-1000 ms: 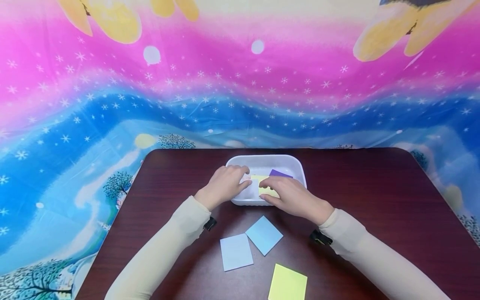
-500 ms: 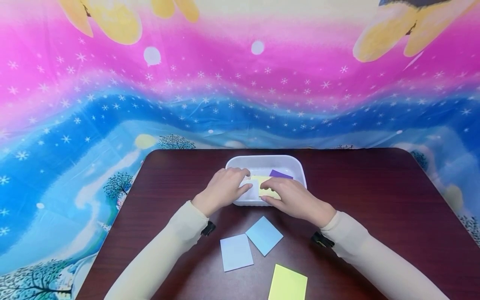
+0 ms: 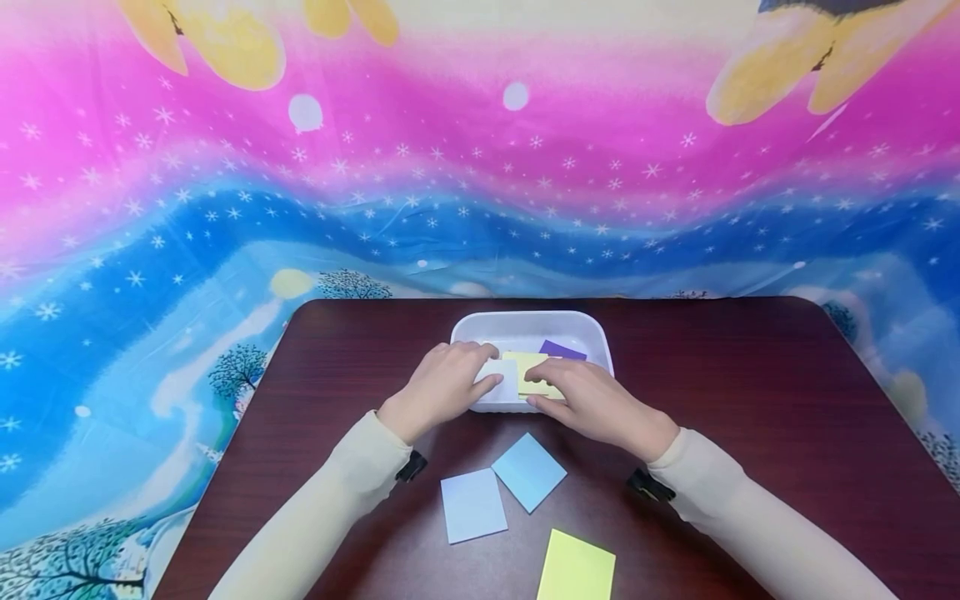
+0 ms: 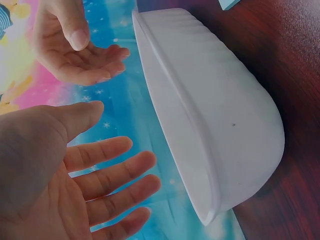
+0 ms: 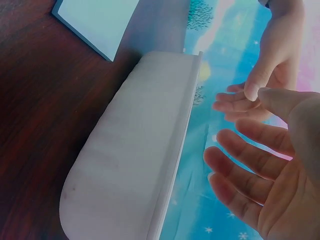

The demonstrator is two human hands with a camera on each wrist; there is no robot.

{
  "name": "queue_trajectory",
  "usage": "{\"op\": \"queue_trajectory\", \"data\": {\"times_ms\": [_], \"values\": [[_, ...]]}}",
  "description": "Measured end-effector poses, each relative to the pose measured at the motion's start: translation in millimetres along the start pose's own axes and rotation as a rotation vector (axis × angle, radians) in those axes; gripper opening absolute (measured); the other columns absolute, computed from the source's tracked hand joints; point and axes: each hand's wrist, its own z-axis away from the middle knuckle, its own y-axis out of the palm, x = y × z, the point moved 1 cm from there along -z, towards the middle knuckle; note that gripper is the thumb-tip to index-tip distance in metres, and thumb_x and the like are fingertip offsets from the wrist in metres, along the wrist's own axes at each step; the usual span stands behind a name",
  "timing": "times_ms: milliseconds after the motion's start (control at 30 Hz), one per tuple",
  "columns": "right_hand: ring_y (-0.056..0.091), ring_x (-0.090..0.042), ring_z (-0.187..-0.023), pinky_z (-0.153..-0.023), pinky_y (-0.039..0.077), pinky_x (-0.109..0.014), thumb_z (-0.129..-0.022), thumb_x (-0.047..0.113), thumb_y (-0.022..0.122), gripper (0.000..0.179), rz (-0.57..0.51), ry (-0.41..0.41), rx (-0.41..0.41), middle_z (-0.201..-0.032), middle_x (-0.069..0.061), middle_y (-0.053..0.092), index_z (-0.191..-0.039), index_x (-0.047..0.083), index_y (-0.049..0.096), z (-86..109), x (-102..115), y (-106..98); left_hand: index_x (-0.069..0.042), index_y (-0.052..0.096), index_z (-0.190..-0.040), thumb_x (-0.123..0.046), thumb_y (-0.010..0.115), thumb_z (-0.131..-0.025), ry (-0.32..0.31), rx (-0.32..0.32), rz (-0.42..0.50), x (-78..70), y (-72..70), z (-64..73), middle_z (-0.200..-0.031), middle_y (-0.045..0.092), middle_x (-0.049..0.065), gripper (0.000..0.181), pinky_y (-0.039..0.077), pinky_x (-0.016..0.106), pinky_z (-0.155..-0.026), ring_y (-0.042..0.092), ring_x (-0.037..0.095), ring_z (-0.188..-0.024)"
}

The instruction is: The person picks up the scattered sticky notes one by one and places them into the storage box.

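Observation:
Over the white plastic basin (image 3: 525,316), my left hand (image 3: 446,385) and right hand (image 3: 592,402) hover apart with nothing held. In the left wrist view my left hand (image 4: 55,180) shows loosely spread fingers above the basin's rim (image 4: 172,85). The fingers of my right hand (image 5: 270,175) are relaxed and slightly bent in the right wrist view, also above the basin. Inside the basin lie a white square pad (image 3: 506,382), a pale yellow square pad (image 3: 517,358) and a purple square (image 3: 564,350). My hands partly hide these.
In front of the basin, a light blue square pad (image 3: 529,472) touches corners with a pale lavender pad (image 3: 474,506). Nearer lies a yellow-green pad (image 3: 577,568). The dark wooden table (image 3: 750,400) ends at a printed cloth backdrop (image 3: 480,183).
Both hands have drawn slightly back toward me, still over the basin. The right hand has shifted a little to the right. The pads on the table stay in place.

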Motion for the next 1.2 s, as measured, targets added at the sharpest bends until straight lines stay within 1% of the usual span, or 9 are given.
{"op": "queue_trajectory", "data": {"times_ms": [267, 500, 700, 933, 1067, 1200], "values": [[0.07, -0.019, -0.105, -0.092, 0.057, -0.041, -0.093, 0.028, 0.074, 0.035, 0.016, -0.025, -0.01, -0.116, -0.003, 0.074, -0.122, 0.01, 0.07, 5.2, -0.1, -0.9, -0.011, 0.067, -0.127, -0.037, 0.066, -0.098, 0.023, -0.013, 0.015, -4.7, -1.7, 7.1, -0.117, 0.075, 0.005, 0.039, 0.056, 0.043, -0.092, 0.071, 0.022, -0.106], [0.07, -0.019, -0.106, -0.093, 0.058, -0.041, -0.093, 0.027, 0.074, 0.034, 0.015, -0.02, -0.004, -0.117, -0.003, 0.074, -0.123, 0.012, 0.07, 9.8, 1.6, -2.8, -0.011, 0.067, -0.126, -0.036, 0.066, -0.098, 0.036, -0.013, 0.026, -9.3, -2.5, 12.0, -0.116, 0.074, 0.004, 0.038, 0.055, 0.043, -0.094, 0.071, 0.022, -0.105], [0.07, -0.018, -0.104, -0.092, 0.058, -0.041, -0.092, 0.027, 0.075, 0.034, 0.025, -0.012, -0.005, -0.115, -0.002, 0.074, -0.122, 0.012, 0.07, 14.4, 3.2, -3.1, -0.011, 0.067, -0.127, -0.035, 0.067, -0.098, 0.062, -0.023, 0.014, -13.9, -1.0, 15.7, -0.121, 0.074, 0.005, 0.038, 0.054, 0.042, -0.097, 0.071, 0.022, -0.109], [0.07, -0.017, -0.101, -0.091, 0.058, -0.041, -0.091, 0.026, 0.076, 0.033, 0.023, -0.008, 0.003, -0.113, -0.003, 0.075, -0.121, 0.012, 0.071, 19.7, 5.1, -2.7, -0.011, 0.067, -0.128, -0.037, 0.068, -0.097, 0.078, -0.016, -0.012, -20.8, 0.5, 19.7, -0.124, 0.073, 0.005, 0.041, 0.054, 0.041, -0.1, 0.069, 0.021, -0.114], [0.07, -0.016, -0.098, -0.088, 0.059, -0.039, -0.089, 0.026, 0.078, 0.033, 0.024, -0.009, -0.003, -0.11, -0.001, 0.075, -0.119, 0.013, 0.072, 22.9, 6.4, -2.0, -0.012, 0.066, -0.128, -0.037, 0.068, -0.097, 0.088, -0.008, -0.015, -23.9, 2.0, 21.4, -0.121, 0.074, 0.004, 0.04, 0.054, 0.041, -0.098, 0.07, 0.02, -0.112], [0.07, -0.016, -0.095, -0.086, 0.059, -0.038, -0.09, 0.027, 0.077, 0.031, 0.024, -0.016, -0.003, -0.107, 0.001, 0.075, -0.117, 0.015, 0.072, 26.8, 7.4, -1.7, -0.012, 0.067, -0.126, -0.037, 0.068, -0.097, 0.098, -0.007, -0.011, -26.2, 3.6, 23.7, -0.117, 0.074, 0.003, 0.038, 0.055, 0.04, -0.095, 0.07, 0.02, -0.106]]}}
